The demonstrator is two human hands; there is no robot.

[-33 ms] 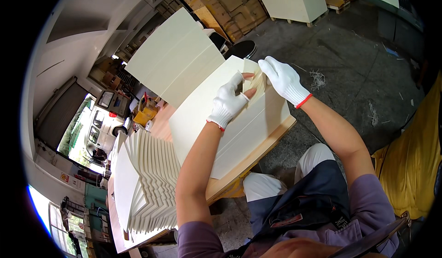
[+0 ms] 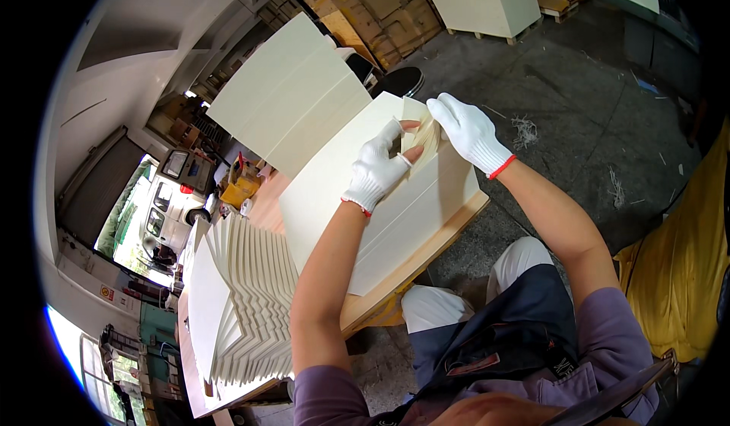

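Observation:
A stack of large cream card sheets (image 2: 417,194) lies in front of me, its far corner bent up so the sheet edges fan out. My right hand (image 2: 466,131), in a white knit glove with a red cuff, is closed on that raised corner (image 2: 430,133). My left hand (image 2: 378,169) wears a similar glove with bare thumb and forefinger tips. Its thumb and forefinger are spread apart, their tips against the fanned edges. The remaining fingers of the left hand are mostly hidden.
Left of the stack, folded sheets (image 2: 255,297) fan out on the wooden table (image 2: 268,205). Behind stands a large creased panel (image 2: 293,95). A round black stool (image 2: 399,82), a pale block on a pallet (image 2: 487,4) and paper scraps (image 2: 525,131) are on the floor. Yellow fabric (image 2: 673,262) hangs at right.

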